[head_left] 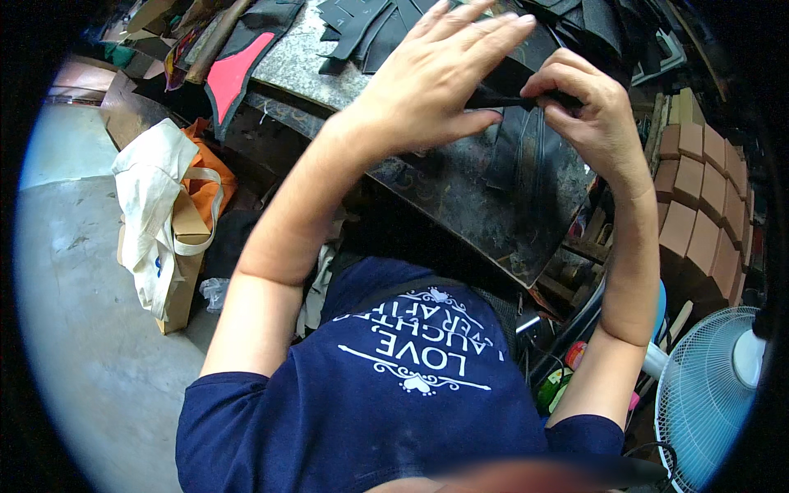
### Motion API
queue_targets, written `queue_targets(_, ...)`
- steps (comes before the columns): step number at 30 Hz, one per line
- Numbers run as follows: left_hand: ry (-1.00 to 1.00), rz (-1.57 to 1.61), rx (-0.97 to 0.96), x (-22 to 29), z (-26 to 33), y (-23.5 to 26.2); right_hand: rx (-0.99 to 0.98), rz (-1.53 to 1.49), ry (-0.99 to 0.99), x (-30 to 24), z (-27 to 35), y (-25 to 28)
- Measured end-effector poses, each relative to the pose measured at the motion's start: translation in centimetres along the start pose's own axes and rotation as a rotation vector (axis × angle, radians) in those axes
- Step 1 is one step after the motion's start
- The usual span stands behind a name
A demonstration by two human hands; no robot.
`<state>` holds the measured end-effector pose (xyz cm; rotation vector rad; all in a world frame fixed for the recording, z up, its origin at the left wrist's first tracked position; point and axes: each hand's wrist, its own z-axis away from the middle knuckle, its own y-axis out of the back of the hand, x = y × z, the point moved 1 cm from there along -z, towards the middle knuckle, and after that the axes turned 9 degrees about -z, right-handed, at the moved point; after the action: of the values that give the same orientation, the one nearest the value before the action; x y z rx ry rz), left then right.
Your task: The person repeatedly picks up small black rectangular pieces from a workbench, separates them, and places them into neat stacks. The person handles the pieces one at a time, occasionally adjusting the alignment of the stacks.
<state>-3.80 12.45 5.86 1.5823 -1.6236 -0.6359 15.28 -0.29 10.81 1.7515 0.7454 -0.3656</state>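
Observation:
My right hand (593,103) pinches a thin black piece of sheet material (505,94) between thumb and bent fingers, above the dark worktable (444,193). Stretched out over the left side of that piece is my left hand (444,78), its fingers long and its thumb pointing toward the right hand. No object shows in the left hand; whether its palm touches the black piece is hidden. Beneath the hands, flat black pieces (526,156) lie on the table. More cut black pieces (362,31) are spread beyond my left hand, on a pale speckled slab (288,62).
A pink-red panel with black edging (234,76) hangs at the table's left end. Brown boxes (699,193) are stacked at the right, above a white-and-blue fan (699,394). On the left floor, a white cloth bag (156,177) and orange cloth (204,193) sit by cardboard.

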Motion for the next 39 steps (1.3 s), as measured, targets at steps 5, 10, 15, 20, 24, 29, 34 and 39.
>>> queue_targets(5, 0.001, 0.204, -0.282, -1.8, -4.7, -2.3, -0.043, 0.222, 0.137, -1.3, -1.3, 1.9)
queue_targets(10, 0.247, 0.651, -0.345, -3.7, -6.2, -2.2, 0.383, -0.254, -0.097, 1.1, -0.6, 2.3)
queue_targets(15, 0.759, 1.308, -0.062, -3.9, -4.5, -1.6, 0.394, -0.228, -0.209, 4.3, 1.8, 2.6)
queue_targets(20, 0.791, 1.479, -0.079, -0.4, -1.2, -2.5, 0.222, -0.347, -0.425, 4.4, 4.2, 0.1)
queue_targets(24, 0.856, 1.882, -0.119, 2.5, -0.1, -4.5, 0.322, -0.556, -0.439, 2.7, 3.4, -2.3)
queue_targets(29, 0.856, 1.79, -0.128, 3.9, 0.9, -4.8, 0.308, -0.643, -0.448, 0.9, 3.2, -3.0)
queue_targets(34, 0.731, 1.634, -0.145, 4.8, 1.0, -5.3, 0.327, -0.696, -0.532, 0.6, 3.9, -3.5)
queue_targets(39, 0.697, 1.523, -0.236, 5.2, 0.9, -5.2, 0.37, -0.8, -0.61, 0.5, 4.4, -3.8)
